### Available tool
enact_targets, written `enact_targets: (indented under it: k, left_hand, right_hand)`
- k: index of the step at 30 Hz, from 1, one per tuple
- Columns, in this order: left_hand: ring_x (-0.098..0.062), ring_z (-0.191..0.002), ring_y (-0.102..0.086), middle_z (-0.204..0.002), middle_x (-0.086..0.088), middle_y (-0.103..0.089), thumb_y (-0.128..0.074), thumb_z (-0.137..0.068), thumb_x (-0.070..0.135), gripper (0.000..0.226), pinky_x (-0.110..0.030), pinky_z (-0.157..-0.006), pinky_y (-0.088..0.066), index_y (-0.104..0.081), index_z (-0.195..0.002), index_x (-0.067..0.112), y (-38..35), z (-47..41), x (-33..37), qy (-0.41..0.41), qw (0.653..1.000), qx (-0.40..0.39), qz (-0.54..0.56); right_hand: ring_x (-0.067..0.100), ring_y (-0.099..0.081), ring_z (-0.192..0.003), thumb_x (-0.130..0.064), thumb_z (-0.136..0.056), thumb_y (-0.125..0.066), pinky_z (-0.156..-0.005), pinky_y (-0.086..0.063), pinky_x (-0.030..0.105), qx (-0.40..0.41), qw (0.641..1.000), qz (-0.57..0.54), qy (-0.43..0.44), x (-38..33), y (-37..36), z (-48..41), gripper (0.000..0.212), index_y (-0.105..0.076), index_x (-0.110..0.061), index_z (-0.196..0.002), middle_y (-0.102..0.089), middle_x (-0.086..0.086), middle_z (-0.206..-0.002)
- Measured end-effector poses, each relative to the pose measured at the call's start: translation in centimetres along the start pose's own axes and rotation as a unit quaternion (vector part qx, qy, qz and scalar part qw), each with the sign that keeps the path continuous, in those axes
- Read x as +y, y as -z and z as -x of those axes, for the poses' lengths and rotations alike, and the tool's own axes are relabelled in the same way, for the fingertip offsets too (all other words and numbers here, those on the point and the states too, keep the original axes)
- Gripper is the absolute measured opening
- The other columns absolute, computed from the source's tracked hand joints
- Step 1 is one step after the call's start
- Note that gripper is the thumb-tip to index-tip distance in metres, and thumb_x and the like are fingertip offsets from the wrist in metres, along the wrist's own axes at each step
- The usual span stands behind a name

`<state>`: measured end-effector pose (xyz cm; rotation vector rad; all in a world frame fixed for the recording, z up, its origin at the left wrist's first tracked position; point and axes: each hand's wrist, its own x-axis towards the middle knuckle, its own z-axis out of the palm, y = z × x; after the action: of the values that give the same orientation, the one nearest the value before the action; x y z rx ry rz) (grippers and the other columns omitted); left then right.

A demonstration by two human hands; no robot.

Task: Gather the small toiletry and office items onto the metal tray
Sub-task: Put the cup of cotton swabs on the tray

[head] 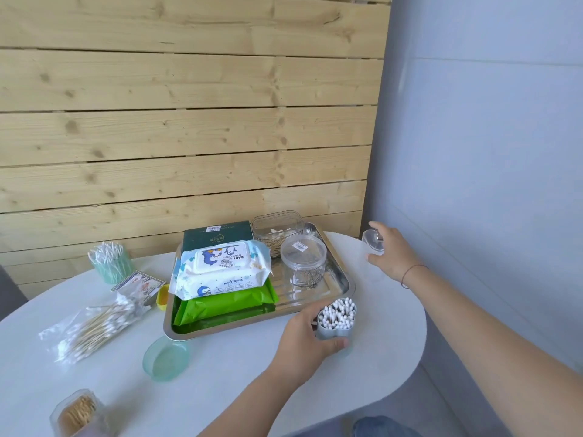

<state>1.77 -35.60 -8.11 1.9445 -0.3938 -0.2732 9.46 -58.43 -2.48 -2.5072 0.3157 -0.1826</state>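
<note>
The metal tray [339, 283] sits mid-table and carries a baby wipes pack [220, 268] on a green pack [225, 305], a dark green box [217, 236], a clear box of swabs [277, 230] and a clear round jar [303, 263]. My left hand [307, 337] grips a grey cup of cotton swabs [337, 318] just in front of the tray's near right corner. My right hand [392, 255] holds a small clear lid [373, 242] at the table's right edge.
Left of the tray lie a green cup of swabs [110, 261], a bag of wooden swabs [94, 326], a small packet [138, 283] and a yellow-green item [163, 298]. A teal lid [166, 357] and a toothpick box [77, 413] sit near me.
</note>
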Motion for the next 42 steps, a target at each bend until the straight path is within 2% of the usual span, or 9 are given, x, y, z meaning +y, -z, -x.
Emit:
enact_targets:
  k: [8, 14, 18, 20, 23, 26, 29, 32, 42]
  left_hand:
    - [0.008, -0.092, -0.064, -0.110, 0.012, -0.071, -0.080, -0.071, 0.013, 0.054, -0.007, -0.079, -0.045, -0.059, -0.116, 0.033, -0.3, 0.6, 0.1, 0.000, 0.997, 0.047, 0.062]
    - [0.004, -0.081, -0.064, -0.093, 0.021, -0.066, -0.078, -0.074, 0.010, 0.048, -0.003, -0.068, -0.047, -0.057, -0.113, 0.030, 0.6, 1.8, 1.7, 0.007, 0.991, 0.095, 0.095]
    - [0.019, -0.074, -0.057, -0.092, 0.012, -0.066, -0.076, -0.075, 0.007, 0.044, -0.001, -0.062, -0.044, -0.060, -0.115, 0.020, 1.2, 2.7, 2.3, -0.003, 0.989, 0.114, 0.098]
    - [0.018, -0.073, -0.056, -0.092, 0.010, -0.066, -0.076, -0.076, 0.009, 0.044, -0.001, -0.062, -0.043, -0.060, -0.116, 0.019, 1.2, 3.1, 2.6, -0.008, 0.989, 0.110, 0.095]
    - [0.010, -0.077, -0.059, -0.096, 0.009, -0.067, -0.075, -0.077, 0.011, 0.044, -0.003, -0.064, -0.043, -0.060, -0.117, 0.019, 1.1, 3.5, 3.0, -0.017, 0.989, 0.103, 0.100]
    - [0.010, -0.071, -0.061, -0.089, 0.015, -0.067, -0.075, -0.077, 0.007, 0.039, -0.003, -0.062, -0.044, -0.061, -0.109, 0.023, 1.4, 3.6, 3.3, -0.016, 0.987, 0.104, 0.121]
    - [0.014, -0.060, -0.059, -0.081, 0.016, -0.066, -0.075, -0.077, 0.004, 0.034, -0.003, -0.056, -0.043, -0.062, -0.103, 0.022, 1.6, 3.6, 3.3, -0.013, 0.986, 0.101, 0.135]
    - [0.012, -0.058, -0.057, -0.078, 0.013, -0.066, -0.076, -0.077, 0.008, 0.030, -0.005, -0.055, -0.043, -0.062, -0.100, 0.022, 1.4, 3.5, 3.4, -0.018, 0.986, 0.098, 0.135]
    - [0.000, -0.070, -0.057, -0.087, 0.009, -0.064, -0.075, -0.076, 0.001, 0.038, -0.009, -0.059, -0.047, -0.059, -0.102, 0.024, 0.9, 3.9, 2.6, 0.018, 0.980, 0.096, 0.175]
  right_hand:
    - [0.022, -0.050, -0.120, -0.034, -0.074, -0.075, -0.095, -0.037, 0.028, 0.015, 0.996, -0.065, 0.059, -3.5, 3.2, 4.8, 0.067, -0.045, -0.028, -0.133, -0.050, 0.007, -0.131]
    - [0.013, -0.055, -0.081, -0.053, -0.066, -0.074, -0.065, -0.040, 0.022, 0.011, 0.995, -0.082, 0.057, -7.5, 5.6, 7.1, 0.045, -0.058, -0.022, -0.094, -0.056, 0.004, -0.101]
    - [0.009, -0.040, -0.054, -0.066, -0.061, -0.067, -0.051, -0.030, 0.022, 0.009, 0.996, -0.068, 0.052, -10.0, 5.1, 8.6, 0.049, -0.035, -0.028, -0.061, -0.036, -0.001, -0.070]
    - [0.010, -0.039, -0.057, -0.066, -0.065, -0.065, -0.051, -0.026, 0.024, 0.011, 0.998, -0.037, 0.045, -10.9, 4.5, 9.4, 0.047, -0.037, -0.027, -0.065, -0.033, -0.004, -0.070]
    - [0.021, -0.056, -0.091, -0.065, -0.070, -0.062, -0.070, -0.041, 0.031, -0.005, 1.000, -0.022, 0.019, -11.9, 4.1, 10.6, 0.061, -0.047, -0.015, -0.104, -0.051, -0.001, -0.102]
    - [0.022, -0.055, -0.097, -0.065, -0.072, -0.060, -0.083, -0.046, 0.036, 0.002, 1.000, -0.001, 0.018, -12.7, 3.9, 11.3, 0.070, -0.043, -0.013, -0.116, -0.053, 0.000, -0.114]
    - [0.023, -0.055, -0.108, -0.066, -0.072, -0.060, -0.089, -0.047, 0.038, 0.008, 0.999, 0.029, 0.036, -13.4, 3.8, 11.8, 0.075, -0.041, -0.012, -0.120, -0.051, 0.000, -0.127]
    - [0.024, -0.056, -0.106, -0.066, -0.070, -0.061, -0.085, -0.048, 0.038, 0.018, 0.997, 0.063, 0.051, -14.0, 3.7, 12.1, 0.072, -0.041, -0.012, -0.114, -0.051, 0.002, -0.124]
    - [0.026, -0.058, -0.106, -0.068, -0.071, -0.058, -0.083, -0.049, 0.039, 0.012, 0.991, 0.114, 0.066, -13.3, 1.0, 13.3, 0.071, -0.041, -0.015, -0.115, -0.046, 0.003, -0.123]
